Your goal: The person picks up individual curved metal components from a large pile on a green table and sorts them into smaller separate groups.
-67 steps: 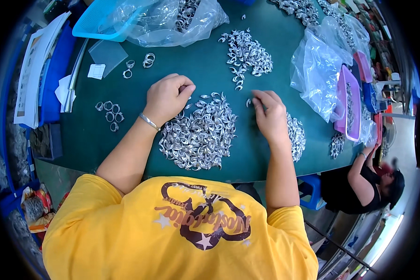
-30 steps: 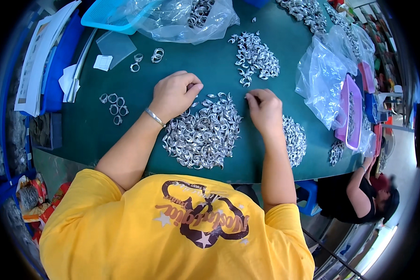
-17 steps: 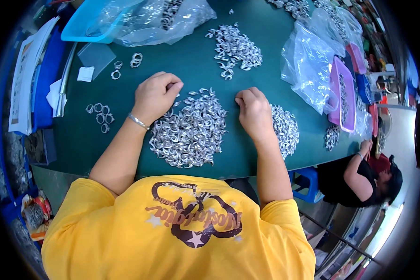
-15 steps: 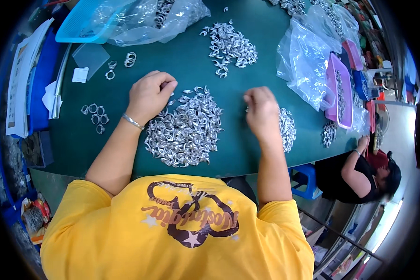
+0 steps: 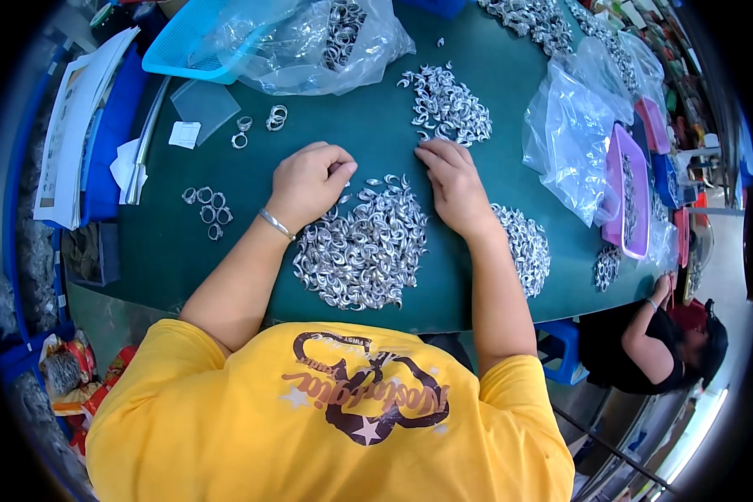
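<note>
A large pile of small silver crescent-shaped metal pieces (image 5: 364, 251) lies on the green table in front of me. Beside its far left edge is my left hand (image 5: 308, 186), closed, thumb and forefinger pinched together; what sits between them is hidden. My right hand (image 5: 456, 188) reaches past the pile's right side, its fingers bent and held together. Its fingertips are at the near left edge of a farther pile of crescent pieces (image 5: 452, 105); anything in them is too small to make out. Another pile of crescent pieces (image 5: 523, 251) lies next to my right forearm.
Several silver rings (image 5: 212, 209) lie to the left, with more rings (image 5: 277, 117) farther back. A blue basket (image 5: 184, 50) and a clear plastic bag (image 5: 309, 67) stand behind. At right are another clear bag (image 5: 573, 134), a pink tray (image 5: 636, 226) and a seated co-worker (image 5: 653, 343).
My right hand has moved left and away from me, from beside the right pile to the far pile's edge. The left hand stays by the large pile. The whole view has shifted slightly.
</note>
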A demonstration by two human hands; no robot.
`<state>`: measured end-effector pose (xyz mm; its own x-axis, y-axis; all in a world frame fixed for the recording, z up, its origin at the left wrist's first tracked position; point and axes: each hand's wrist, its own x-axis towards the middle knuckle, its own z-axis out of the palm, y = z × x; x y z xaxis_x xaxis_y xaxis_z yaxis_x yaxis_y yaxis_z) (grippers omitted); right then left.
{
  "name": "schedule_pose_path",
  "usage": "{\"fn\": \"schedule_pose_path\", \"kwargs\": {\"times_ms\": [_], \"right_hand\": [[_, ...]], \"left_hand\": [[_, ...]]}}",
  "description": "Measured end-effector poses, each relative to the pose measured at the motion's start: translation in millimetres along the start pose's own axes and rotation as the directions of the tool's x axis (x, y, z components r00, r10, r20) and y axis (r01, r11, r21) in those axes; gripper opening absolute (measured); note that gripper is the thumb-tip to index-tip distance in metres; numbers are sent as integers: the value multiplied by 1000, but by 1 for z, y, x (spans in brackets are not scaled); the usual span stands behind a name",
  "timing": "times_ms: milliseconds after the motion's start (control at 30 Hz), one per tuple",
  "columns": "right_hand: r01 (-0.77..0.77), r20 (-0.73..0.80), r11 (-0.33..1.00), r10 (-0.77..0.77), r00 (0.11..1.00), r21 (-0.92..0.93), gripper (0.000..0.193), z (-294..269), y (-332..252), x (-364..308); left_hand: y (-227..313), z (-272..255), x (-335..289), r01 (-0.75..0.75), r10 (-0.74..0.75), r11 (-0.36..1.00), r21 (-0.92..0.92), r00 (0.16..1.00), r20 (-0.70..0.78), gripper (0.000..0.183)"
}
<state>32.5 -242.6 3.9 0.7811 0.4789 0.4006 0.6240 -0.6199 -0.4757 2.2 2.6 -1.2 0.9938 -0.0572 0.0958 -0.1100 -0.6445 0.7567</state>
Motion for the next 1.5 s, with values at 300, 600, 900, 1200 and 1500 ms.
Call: {"fn": "schedule_pose_path", "kwargs": {"times_ms": [300,600,900,1200,1500], "right_hand": [[-426,-86,903,429,899,47,12,-43,6,-21],[-353,-120,929,339,933,-116,5,-29,0,-23],[-243,-41,954,240,970,-175,7,-32,-7,-30],[-346,-34,886,353,935,-308,8,-71,11,-34],[-282,-52,951,278,959,-125,8,-44,21,-36]], "left_hand": [[0,3,0,-13,14,1000,17,1000,-9,12],[1,2,-1,-16,17,1000,16,1000,-23,12],[2,3,1,-4,3,1000,19,1000,1,12],[2,4,0,16,-16,1000,26,1000,3,13],[0,3,0,-3,4,999,46,1000,-10,13]]}}
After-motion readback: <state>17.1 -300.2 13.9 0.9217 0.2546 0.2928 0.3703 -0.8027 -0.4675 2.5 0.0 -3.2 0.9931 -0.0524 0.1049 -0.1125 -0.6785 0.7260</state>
